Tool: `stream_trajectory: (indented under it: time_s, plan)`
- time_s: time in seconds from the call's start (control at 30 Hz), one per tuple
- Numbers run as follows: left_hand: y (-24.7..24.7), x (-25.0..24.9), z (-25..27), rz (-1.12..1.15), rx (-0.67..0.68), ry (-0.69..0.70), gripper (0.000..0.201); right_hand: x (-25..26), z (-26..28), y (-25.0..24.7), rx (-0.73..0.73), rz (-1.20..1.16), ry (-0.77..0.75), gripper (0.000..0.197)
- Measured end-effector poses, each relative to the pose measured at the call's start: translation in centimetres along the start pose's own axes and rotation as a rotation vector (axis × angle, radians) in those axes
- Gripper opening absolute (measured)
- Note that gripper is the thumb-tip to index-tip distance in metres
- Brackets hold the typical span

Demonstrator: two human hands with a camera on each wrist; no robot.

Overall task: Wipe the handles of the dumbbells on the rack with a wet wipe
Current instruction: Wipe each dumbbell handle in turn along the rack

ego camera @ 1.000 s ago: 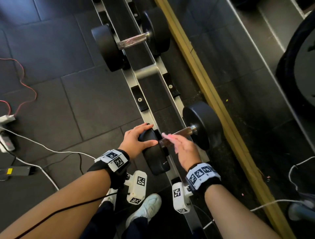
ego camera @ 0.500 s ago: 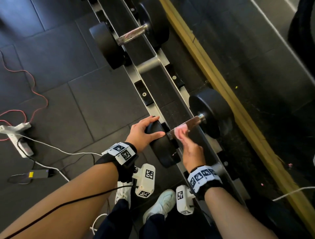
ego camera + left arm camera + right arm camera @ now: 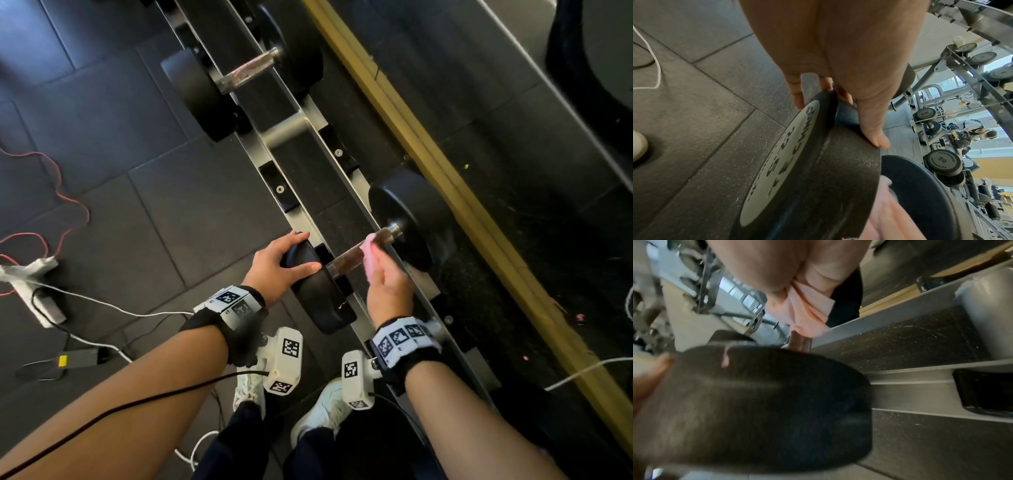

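A black dumbbell (image 3: 406, 219) lies across the grey rack (image 3: 301, 126), its rusty handle (image 3: 346, 258) between two round heads. My left hand (image 3: 277, 265) rests over the near head (image 3: 317, 294), fingers curved on its rim and thumb along its side; the left wrist view shows this head (image 3: 812, 186) up close under the left hand (image 3: 838, 68). My right hand (image 3: 385, 289) grips a pink wet wipe (image 3: 371, 255) wrapped round the handle near its far end. In the right wrist view the wipe (image 3: 807, 311) sits on the handle (image 3: 799, 342). A second dumbbell (image 3: 239, 73) lies further along the rack.
A power strip (image 3: 32, 291) with red and white cables lies on the dark floor tiles at left. A yellow strip (image 3: 445, 181) runs along the mirror's base to the right of the rack. My shoes (image 3: 318, 407) stand below the near dumbbell. More racked dumbbells (image 3: 943, 162) show in the mirror.
My right hand has slid the pink wipe along the handle from the near head toward the far head. The left hand has stayed on the near head. The head camera has shifted.
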State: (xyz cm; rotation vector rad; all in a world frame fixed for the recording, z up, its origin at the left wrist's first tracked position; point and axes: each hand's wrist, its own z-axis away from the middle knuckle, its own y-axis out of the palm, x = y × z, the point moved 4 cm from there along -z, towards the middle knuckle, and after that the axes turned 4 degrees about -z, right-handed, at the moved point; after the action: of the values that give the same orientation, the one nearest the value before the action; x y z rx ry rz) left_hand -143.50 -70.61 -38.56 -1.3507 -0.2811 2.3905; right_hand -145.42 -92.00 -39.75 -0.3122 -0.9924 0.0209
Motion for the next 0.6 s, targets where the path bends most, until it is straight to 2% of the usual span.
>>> stream_trajectory:
  time_s: [0.07, 0.13, 0.23, 0.4, 0.5, 0.6]
  plan:
    - [0.0, 0.1, -0.1, -0.006, 0.007, -0.003, 0.061, 0.0, 0.5, 1.4, 0.132, -0.043, 0.074, 0.03]
    - [-0.1, 0.1, -0.2, -0.031, 0.009, -0.008, 0.063, -0.1, 1.0, 2.4, 0.219, 0.007, 0.096, 0.029]
    - [0.0, -0.3, -0.1, -0.101, 0.039, -0.034, 0.066, 0.7, 1.6, 3.0, 0.312, 0.13, 0.167, 0.04]
    - [-0.8, -1.9, 0.2, -0.37, 0.143, -0.123, 0.067, 3.1, 2.5, 2.5, 0.348, 0.228, 0.239, 0.042]
    - [-1.2, -2.7, 0.2, -0.417, 0.198, -0.177, 0.061, 4.1, 3.9, 1.8, 0.315, 0.225, 0.187, 0.039]
    - [-2.1, -3.6, 0.6, -0.423, 0.188, -0.244, 0.048, 4.7, 5.0, 1.0, 0.296, 0.221, 0.178, 0.033]
